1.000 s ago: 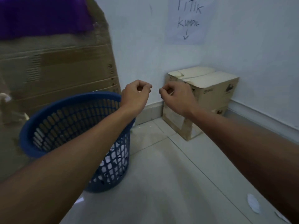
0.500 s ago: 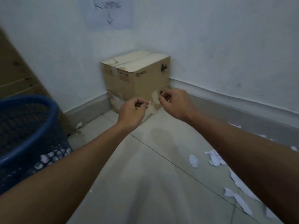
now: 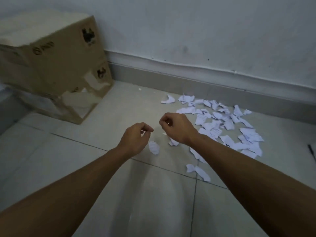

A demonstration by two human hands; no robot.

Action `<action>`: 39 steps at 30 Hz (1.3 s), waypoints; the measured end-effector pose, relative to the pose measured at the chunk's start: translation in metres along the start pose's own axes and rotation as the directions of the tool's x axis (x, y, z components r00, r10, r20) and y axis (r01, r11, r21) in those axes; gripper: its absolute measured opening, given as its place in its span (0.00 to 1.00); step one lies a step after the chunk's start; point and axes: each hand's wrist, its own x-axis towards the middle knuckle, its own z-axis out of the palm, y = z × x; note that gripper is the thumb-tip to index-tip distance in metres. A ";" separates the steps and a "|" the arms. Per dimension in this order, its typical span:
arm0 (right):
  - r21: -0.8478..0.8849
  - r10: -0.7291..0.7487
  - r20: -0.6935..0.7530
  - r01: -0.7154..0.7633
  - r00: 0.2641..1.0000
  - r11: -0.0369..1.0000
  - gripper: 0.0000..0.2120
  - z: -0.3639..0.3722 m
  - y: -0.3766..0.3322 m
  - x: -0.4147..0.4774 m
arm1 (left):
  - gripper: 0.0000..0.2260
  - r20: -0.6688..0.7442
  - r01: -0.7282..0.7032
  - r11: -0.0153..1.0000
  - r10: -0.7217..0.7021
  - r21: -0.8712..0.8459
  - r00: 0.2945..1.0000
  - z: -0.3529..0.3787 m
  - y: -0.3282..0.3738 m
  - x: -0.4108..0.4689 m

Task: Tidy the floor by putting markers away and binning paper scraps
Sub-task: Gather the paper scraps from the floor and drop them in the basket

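A person's left hand [image 3: 135, 140] and right hand [image 3: 177, 128] are hovering side by side above the pale tiled floor [image 3: 102, 168]. Each has its fingers curled in and its thumb meeting the forefinger. Nothing is plainly showing in either pinch, though a white glint inside the right one is leaving that open. A small oval scrap of lined white paper [image 3: 153, 147] is lying just beside the left hand. A scattered heap of torn white paper scraps [image 3: 222, 124] is spreading to the right, toward the grey skirting [image 3: 222, 88] at the wall's foot. A battered brown cardboard box [image 3: 56, 69] is sitting in the corner to the left. A thin dark stick [image 3: 312, 151] at the right edge may be a marker, but it is too cropped to tell. No bin is showing. The gathering is likely going best with both hands sweeping loose pieces into one pile and scooping handfuls, not pinching singles.
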 end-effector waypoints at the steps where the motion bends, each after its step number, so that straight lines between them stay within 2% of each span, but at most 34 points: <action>1: -0.006 0.011 0.025 -0.011 1.000 1.000 0.08 0.001 0.010 -0.003 | 0.07 0.027 0.002 1.000 -0.002 0.008 1.000 0.012 -0.002 0.002; 4: 0.004 0.050 0.023 -0.050 0.998 0.999 0.09 0.005 0.035 -0.012 | 0.09 0.091 0.005 0.999 -0.009 0.047 0.996 0.043 -0.010 0.003; 7: -0.003 0.082 0.036 -0.082 0.996 0.997 0.13 0.015 0.057 -0.014 | 0.17 0.132 0.021 0.997 -0.032 0.080 0.991 0.073 -0.022 0.003; 11: -0.079 0.064 0.052 -0.060 0.997 0.995 0.19 0.019 0.076 -0.007 | 0.26 0.087 0.004 0.976 -0.023 0.216 0.996 0.098 -0.032 0.004; 16: -0.253 0.068 0.078 -0.047 0.995 0.966 0.21 0.031 0.106 0.004 | 0.25 -0.018 -0.059 0.978 0.063 0.201 0.998 0.118 -0.034 0.030; 18: -0.213 0.096 -0.013 -0.096 0.995 0.972 0.20 0.042 0.110 0.002 | 0.24 -0.042 -0.073 0.974 0.083 0.215 0.996 0.126 -0.029 0.045; 22: -0.154 0.064 -0.324 -0.120 0.944 0.981 0.18 0.042 0.113 0.028 | 0.24 -0.075 -0.074 0.982 0.088 0.176 0.993 0.142 -0.012 0.097; 24: -0.136 0.044 -0.368 -0.101 0.929 0.986 0.16 0.032 0.117 0.055 | 0.24 -0.093 -0.081 0.984 0.097 0.157 0.991 0.149 -0.004 0.125; 27: -0.101 -0.008 -0.249 -0.018 0.969 0.995 0.16 0.018 0.124 0.105 | 0.24 -0.171 -0.086 0.984 0.113 0.155 0.979 0.156 -0.002 0.148; 30: -0.105 -0.025 -0.038 0.021 0.999 0.994 0.20 0.014 0.127 0.153 | 0.26 -0.272 -0.099 0.995 0.101 0.022 0.957 0.159 -0.006 0.153; 32: -0.181 0.047 0.129 -0.023 0.991 0.983 0.22 0.018 0.131 0.172 | 0.27 -0.326 -0.112 0.989 0.075 -0.096 0.942 0.159 -0.009 0.153; 34: -0.317 0.100 0.228 -0.023 0.968 0.948 0.23 0.022 0.138 0.175 | 0.27 -0.344 -0.119 0.981 0.061 -0.150 0.937 0.159 -0.009 0.154; 36: -0.382 0.083 0.232 0.013 0.969 0.924 0.23 0.024 0.143 0.165 | 0.26 -0.326 -0.115 0.982 0.061 -0.149 0.943 0.158 -0.009 0.154; 39: -0.243 -0.092 0.057 0.103 0.994 0.964 0.21 0.022 0.144 0.141 | 0.25 -0.268 -0.115 0.981 0.070 -0.155 0.961 0.156 -0.011 0.152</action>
